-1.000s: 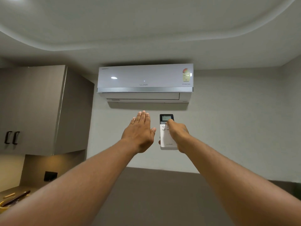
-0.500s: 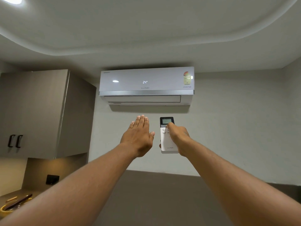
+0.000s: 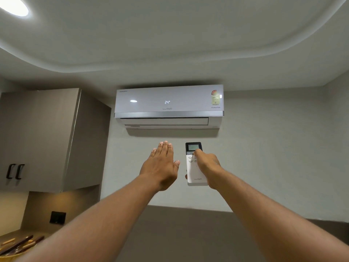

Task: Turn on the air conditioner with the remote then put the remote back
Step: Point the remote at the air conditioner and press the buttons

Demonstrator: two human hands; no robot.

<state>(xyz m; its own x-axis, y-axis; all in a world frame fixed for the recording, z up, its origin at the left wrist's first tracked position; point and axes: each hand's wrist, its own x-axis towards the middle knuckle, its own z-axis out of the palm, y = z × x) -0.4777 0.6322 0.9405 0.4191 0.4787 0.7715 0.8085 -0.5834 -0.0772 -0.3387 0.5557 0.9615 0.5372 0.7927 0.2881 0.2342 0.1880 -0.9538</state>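
A white air conditioner (image 3: 169, 105) hangs high on the wall, its front panel showing a lit "24°". Below it my right hand (image 3: 207, 166) holds a white remote (image 3: 195, 173) upright, pointed at the unit, with the thumb on the buttons under its dark screen. My left hand (image 3: 161, 165) is raised flat beside the remote, palm toward the wall, fingers together, holding nothing. Both arms stretch up from the bottom of the view.
A grey wall cabinet (image 3: 43, 138) with two black handles hangs at the left. Under it sits a counter with a bowl of utensils (image 3: 17, 244) and a black wall socket (image 3: 57, 217). A round ceiling light (image 3: 13, 5) glows top left.
The air conditioner's display has lit up with "24°" where it was dark one second ago. The view has tilted up slightly; both hands stay in nearly the same pose.
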